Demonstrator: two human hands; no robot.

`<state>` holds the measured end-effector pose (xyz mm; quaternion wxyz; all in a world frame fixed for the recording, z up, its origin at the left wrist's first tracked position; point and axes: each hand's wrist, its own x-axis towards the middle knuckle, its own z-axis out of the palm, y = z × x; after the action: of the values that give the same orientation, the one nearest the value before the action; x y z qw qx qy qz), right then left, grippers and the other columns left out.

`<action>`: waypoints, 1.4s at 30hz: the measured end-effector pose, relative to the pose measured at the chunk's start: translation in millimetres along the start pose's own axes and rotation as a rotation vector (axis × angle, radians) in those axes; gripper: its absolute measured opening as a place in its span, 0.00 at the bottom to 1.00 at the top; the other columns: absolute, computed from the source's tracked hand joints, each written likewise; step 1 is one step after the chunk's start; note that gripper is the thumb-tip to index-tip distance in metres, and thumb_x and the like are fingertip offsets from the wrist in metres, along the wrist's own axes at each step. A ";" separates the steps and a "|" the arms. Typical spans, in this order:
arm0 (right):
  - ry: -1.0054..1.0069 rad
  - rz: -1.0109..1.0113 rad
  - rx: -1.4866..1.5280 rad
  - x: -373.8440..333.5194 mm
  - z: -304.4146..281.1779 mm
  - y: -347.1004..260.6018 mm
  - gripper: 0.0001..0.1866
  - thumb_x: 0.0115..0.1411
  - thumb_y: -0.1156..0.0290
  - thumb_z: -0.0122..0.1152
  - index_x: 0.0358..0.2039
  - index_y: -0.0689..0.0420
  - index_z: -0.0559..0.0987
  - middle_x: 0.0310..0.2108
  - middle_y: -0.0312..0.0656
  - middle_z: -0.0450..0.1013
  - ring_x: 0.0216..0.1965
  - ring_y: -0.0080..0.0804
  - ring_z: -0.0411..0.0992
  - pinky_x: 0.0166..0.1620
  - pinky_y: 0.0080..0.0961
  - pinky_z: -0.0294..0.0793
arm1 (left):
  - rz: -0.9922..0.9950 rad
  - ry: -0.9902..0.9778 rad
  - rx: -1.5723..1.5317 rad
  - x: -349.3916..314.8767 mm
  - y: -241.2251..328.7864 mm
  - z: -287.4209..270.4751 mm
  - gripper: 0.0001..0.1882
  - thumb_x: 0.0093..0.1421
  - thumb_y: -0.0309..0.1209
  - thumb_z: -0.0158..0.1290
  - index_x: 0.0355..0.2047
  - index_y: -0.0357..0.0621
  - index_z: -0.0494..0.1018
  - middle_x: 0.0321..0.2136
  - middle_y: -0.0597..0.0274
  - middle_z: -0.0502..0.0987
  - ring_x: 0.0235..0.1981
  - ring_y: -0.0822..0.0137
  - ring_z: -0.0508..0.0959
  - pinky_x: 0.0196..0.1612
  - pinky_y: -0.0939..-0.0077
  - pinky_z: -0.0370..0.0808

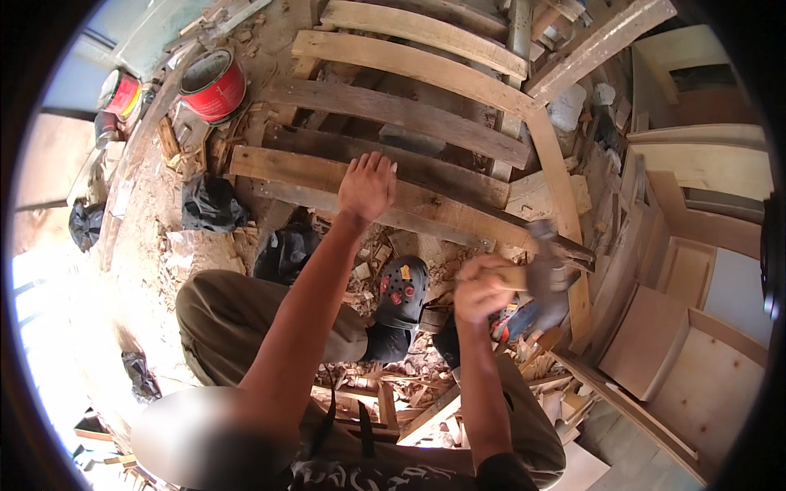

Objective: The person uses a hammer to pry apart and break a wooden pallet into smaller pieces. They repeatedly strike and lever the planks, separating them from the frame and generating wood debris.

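My left hand [367,188] is closed over the nearest wooden plank [282,166], its fingers curled across the far edge. This plank runs from left to right and slopes down toward its right end. In my right hand [481,290] is a hammer [547,274], gripped by its light wooden handle. The hammer's head is smeared by motion near the plank's right end, and I cannot tell whether they touch. Beyond lie several more slats, among them a darker plank [401,114], set roughly parallel. A long pale board [561,184] crosses their right ends.
A red can [213,86] stands at the far left, near a smaller red and yellow can [120,92]. Black plastic bags [211,203] lie on the littered ground. My shoe [401,290] is among wood scraps. Wooden cabinet frames [679,327] stand on the right.
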<state>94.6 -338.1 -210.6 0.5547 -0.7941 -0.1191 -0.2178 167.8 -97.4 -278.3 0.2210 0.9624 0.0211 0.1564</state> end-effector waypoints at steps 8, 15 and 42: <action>0.027 0.260 0.139 21.9 0.4 -51.5 0.17 0.72 0.60 0.50 0.31 0.59 0.73 0.14 0.35 0.60 0.14 0.31 0.64 0.19 0.29 0.60 | 0.008 0.050 0.032 -3.1 -5.4 3.6 0.10 0.66 0.34 0.48 0.34 0.40 0.71 0.35 0.53 0.74 0.41 0.52 0.74 0.46 0.56 0.70; -0.282 0.040 -0.523 -0.2 -7.9 -13.7 0.18 0.69 0.62 0.55 0.38 0.70 0.74 0.27 0.61 0.75 0.31 0.65 0.76 0.34 0.49 0.73 | 0.030 0.115 0.057 3.2 -4.9 5.4 0.09 0.66 0.34 0.48 0.33 0.40 0.71 0.34 0.53 0.73 0.40 0.51 0.74 0.45 0.56 0.70; -0.454 0.422 -0.636 -16.2 10.6 15.1 0.22 0.69 0.58 0.55 0.35 0.69 0.74 0.21 0.59 0.73 0.25 0.58 0.77 0.29 0.50 0.75 | 0.039 0.038 -0.029 -0.3 -1.5 0.9 0.12 0.68 0.34 0.43 0.35 0.37 0.70 0.35 0.48 0.73 0.39 0.46 0.74 0.44 0.51 0.69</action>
<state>89.1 -332.7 -233.9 0.2747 -0.9600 -0.0004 0.0544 167.9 -96.4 -279.8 0.2314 0.9562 0.0044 0.1794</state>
